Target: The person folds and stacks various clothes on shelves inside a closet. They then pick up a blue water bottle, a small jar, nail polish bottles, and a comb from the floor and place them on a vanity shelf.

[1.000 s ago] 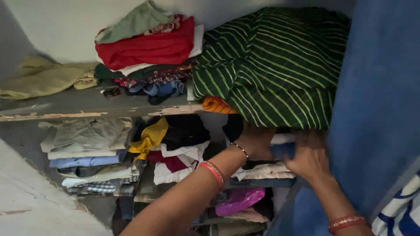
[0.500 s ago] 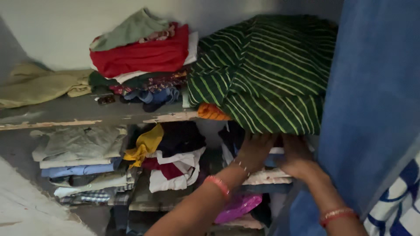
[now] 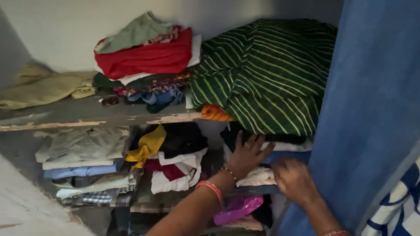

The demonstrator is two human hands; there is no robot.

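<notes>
Head view: left hand (image 3: pixel 246 154), fingers spread, presses flat on folded stack (image 3: pixel 267 168) beneath green striped cloth (image 3: pixel 267 74); right hand (image 3: pixel 294 180) curled, grip unclear.

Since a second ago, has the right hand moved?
Yes. The right hand has dropped down, away from the hanging edge of the green striped cloth, to the lower folded clothes.
</notes>
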